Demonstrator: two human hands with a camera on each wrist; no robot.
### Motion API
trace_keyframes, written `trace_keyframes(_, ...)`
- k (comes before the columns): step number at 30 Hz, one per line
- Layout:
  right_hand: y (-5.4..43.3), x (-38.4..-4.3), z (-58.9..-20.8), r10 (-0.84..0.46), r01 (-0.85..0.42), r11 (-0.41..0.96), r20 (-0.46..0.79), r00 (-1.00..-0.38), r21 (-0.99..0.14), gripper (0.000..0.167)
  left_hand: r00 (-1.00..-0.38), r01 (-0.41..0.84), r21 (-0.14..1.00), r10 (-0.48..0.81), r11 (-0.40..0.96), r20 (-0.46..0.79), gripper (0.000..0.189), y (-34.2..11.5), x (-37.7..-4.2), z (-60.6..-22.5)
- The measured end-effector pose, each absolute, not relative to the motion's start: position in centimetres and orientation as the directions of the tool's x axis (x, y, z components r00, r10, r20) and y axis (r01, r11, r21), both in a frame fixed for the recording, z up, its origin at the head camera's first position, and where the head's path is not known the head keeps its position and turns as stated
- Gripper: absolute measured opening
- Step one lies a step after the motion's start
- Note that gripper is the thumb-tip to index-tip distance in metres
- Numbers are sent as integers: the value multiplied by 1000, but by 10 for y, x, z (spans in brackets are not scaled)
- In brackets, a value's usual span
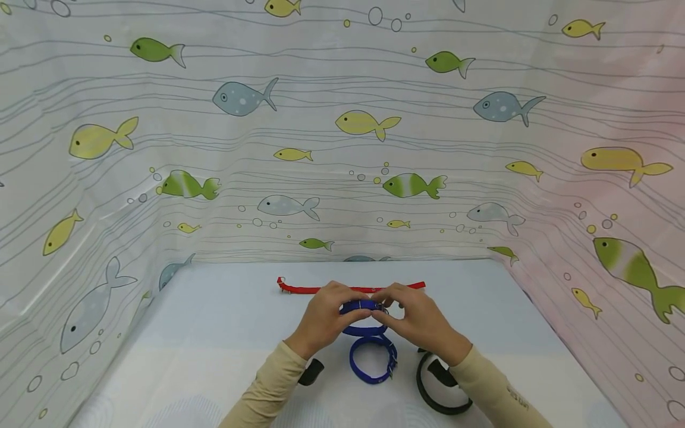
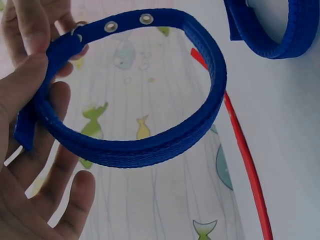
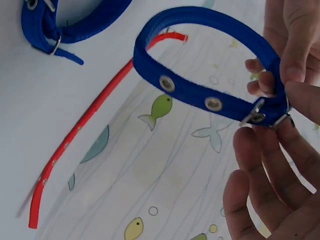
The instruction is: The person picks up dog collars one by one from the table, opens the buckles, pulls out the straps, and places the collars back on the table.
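Observation:
A blue collar [image 1: 364, 331] with metal eyelets is held up between both hands, its strap closed into a loop. My left hand [image 1: 326, 315] pinches the band between thumb and fingers; a loose strap end sticks out beside them in the left wrist view. At the buckle [image 3: 255, 112], my right hand [image 3: 280, 155] grips the collar with thumb and fingers, partly hiding the metal parts. Below the hands, a second blue collar [image 1: 371, 379] lies buckled in a ring on the white table [image 1: 203, 356].
Behind the hands a red collar [image 1: 305, 290] lies stretched out across the table. A black collar [image 1: 444, 409] lies curved near the right forearm, partly covered by it. Fish-patterned sheeting [image 1: 342, 166] walls the table at the back and sides.

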State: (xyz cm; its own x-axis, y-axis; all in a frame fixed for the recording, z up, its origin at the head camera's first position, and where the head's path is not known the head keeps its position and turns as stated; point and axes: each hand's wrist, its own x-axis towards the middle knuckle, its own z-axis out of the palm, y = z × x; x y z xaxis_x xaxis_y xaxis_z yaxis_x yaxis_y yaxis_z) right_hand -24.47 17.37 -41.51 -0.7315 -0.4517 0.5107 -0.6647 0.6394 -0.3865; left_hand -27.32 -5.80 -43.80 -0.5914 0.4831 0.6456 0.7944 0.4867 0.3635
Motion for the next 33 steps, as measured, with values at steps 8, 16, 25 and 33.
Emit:
trace_keyframes(8, 174, -245, -416, -447, -653, 657, 503, -740, -376, 21, -582, 807, 366, 521, 464, 625, 29, -59, -273, -441)
trace_keyframes(16, 173, -245, -418, -367, -687, 465, 584, -724, -558, 20, -618, 784, 537, 471, 311, 630, 30, -64, -273, -438)
trace_keyframes(25, 169, -245, -417, -357, -680, 443, 581, -732, -585, 22, -629, 772, 581, 440, 258, 641, 29, -66, -272, -436)
trace_keyframes(33, 169, -238, -411, -476, -686, 684, 561, -677, -247, 23, -550, 835, 415, 528, 361, 647, 24, -66, -274, -442)
